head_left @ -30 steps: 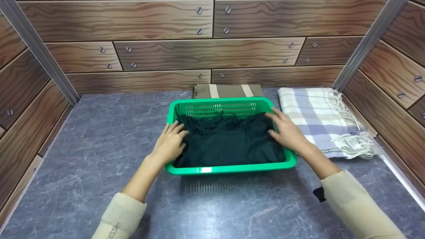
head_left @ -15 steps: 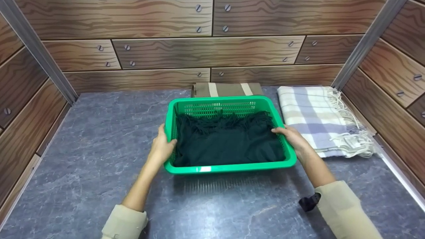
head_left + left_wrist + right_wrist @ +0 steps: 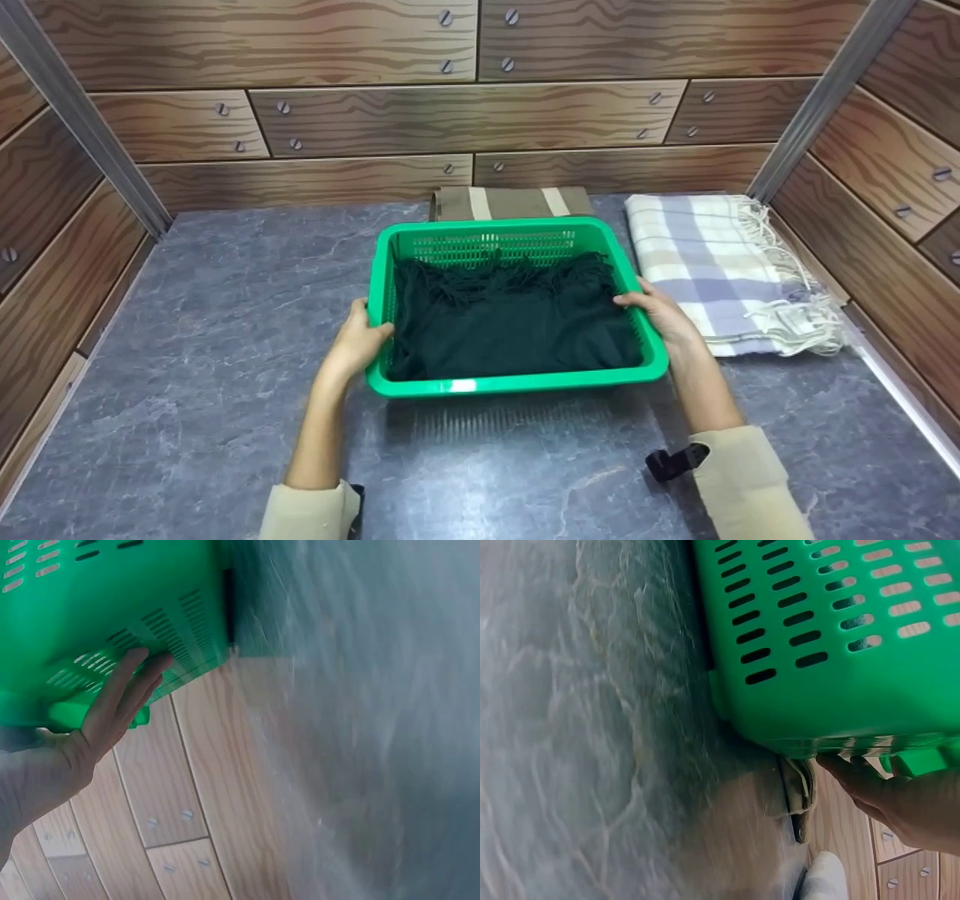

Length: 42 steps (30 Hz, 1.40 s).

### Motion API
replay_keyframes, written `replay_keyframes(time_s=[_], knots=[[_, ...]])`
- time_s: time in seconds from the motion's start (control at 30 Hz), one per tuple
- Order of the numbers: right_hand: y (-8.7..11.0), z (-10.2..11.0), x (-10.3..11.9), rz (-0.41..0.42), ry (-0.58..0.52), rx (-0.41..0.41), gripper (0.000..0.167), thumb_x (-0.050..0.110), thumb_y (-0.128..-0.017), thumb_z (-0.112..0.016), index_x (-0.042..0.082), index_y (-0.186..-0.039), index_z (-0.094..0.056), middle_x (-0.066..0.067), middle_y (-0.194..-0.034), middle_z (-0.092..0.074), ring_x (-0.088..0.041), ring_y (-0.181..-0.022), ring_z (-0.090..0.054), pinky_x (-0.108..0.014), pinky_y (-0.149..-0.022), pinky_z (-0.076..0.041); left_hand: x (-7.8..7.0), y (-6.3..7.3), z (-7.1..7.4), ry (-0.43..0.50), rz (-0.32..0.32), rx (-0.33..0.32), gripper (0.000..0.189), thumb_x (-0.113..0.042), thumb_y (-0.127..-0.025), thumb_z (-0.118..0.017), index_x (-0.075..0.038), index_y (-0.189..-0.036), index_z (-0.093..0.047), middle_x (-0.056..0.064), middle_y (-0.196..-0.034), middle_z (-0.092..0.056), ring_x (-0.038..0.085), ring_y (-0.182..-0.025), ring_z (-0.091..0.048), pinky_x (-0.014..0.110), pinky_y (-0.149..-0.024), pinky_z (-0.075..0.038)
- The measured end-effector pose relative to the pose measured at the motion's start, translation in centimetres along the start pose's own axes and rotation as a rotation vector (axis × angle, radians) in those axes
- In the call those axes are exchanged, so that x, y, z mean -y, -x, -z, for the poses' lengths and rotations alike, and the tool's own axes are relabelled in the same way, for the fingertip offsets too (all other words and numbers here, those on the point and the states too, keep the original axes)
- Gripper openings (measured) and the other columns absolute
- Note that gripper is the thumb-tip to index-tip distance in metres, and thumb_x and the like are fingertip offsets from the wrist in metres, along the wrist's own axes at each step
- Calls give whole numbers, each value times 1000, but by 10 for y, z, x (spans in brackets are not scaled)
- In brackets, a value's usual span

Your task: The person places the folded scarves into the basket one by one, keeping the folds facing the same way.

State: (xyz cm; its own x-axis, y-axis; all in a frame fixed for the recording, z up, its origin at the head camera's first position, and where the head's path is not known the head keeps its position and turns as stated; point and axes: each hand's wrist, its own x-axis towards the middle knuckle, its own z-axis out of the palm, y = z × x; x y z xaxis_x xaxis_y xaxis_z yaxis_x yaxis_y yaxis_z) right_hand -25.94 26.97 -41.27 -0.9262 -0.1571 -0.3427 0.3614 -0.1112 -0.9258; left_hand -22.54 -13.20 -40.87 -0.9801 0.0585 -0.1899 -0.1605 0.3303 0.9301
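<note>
A green plastic basket (image 3: 510, 386) with slotted walls stands in the middle of the table. Inside lies a folded dark cloth (image 3: 517, 330) with a fringe along its far side. My left hand (image 3: 354, 341) grips the basket's left rim, thumb over the top and fingers against the outer wall, as the left wrist view shows. On the opposite rim my right hand (image 3: 667, 319) holds on, its thumb reaching inside the edge. In the right wrist view the fingers (image 3: 855, 780) lie along the basket's outer side.
Right of the basket lies a folded checked blanket (image 3: 705, 277) in white and lilac with fringed ends. Behind the basket is a folded brown cloth (image 3: 517, 202) with pale stripes. Wood-patterned panels (image 3: 465, 120) wall in the grey marbled table (image 3: 225, 315) at the back and sides.
Both hands have moved from inside the basket's side edges, over the dark cloth, to its left and right rims and now grip them. The basket sits slightly further left in view.
</note>
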Motion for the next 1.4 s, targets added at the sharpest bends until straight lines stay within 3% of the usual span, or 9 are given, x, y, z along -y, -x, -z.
replay_keyframes(time_s=[0.23, 0.5, 0.73, 0.97, 1.2, 1.4], knots=[[1, -8, -2, 0, 9, -29, 73, 7, -91, -51, 18, -149, -8, -17, -143, -25, -19, -100, -52, -32, -82, -46, 3, 6, 5, -31, -3, -33, 50, -3, -92, -44, 8, -136, -23, 27, -114, -46, 32, -98, -50, 42, -79, -44], [-1, -20, -6, 42, -5, -42, 69, 5, -90, -51, 13, -148, -15, -14, -128, -41, -17, -91, -57, -31, -78, -48, 6, 8, 17, -68, 3, -63, 50, -4, -92, -42, 8, -136, -23, 27, -115, -45, 33, -98, -48, 42, -79, -43], [-3, -35, -10, 56, -54, -26, 69, 3, -89, -50, 13, -148, -15, -18, -141, -29, -23, -107, -49, -33, -84, -45, 11, 9, 30, -96, -19, -65, 50, -4, -92, -41, 12, -135, -22, 28, -114, -45, 33, -98, -47, 42, -81, -41], [-2, -45, -13, 60, -40, -39, 67, 3, -90, -48, 15, -148, -17, -18, -139, -32, -22, -102, -52, -33, -82, -46, 14, 10, 41, -76, 6, -33, 51, -5, -92, -39, 11, -136, -19, 28, -114, -42, 32, -96, -49, 39, -75, -45], [-4, -53, -15, 73, -46, -50, 67, 3, -89, -49, 15, -148, -18, -18, -140, -31, -27, -110, -46, -34, -83, -45, 15, 10, 46, -68, 15, -48, 51, -3, -91, -38, 12, -136, -20, 27, -115, -41, 32, -99, -45, 41, -79, -43], [-8, -59, -18, 99, -24, -63, 63, 2, -88, -49, 12, -146, -24, -18, -136, -36, -22, -100, -52, -33, -80, -46, 18, 11, 52, -92, 17, -41, 53, -4, -90, -38, 13, -136, -18, 29, -117, -40, 34, -101, -45, 43, -80, -43]])
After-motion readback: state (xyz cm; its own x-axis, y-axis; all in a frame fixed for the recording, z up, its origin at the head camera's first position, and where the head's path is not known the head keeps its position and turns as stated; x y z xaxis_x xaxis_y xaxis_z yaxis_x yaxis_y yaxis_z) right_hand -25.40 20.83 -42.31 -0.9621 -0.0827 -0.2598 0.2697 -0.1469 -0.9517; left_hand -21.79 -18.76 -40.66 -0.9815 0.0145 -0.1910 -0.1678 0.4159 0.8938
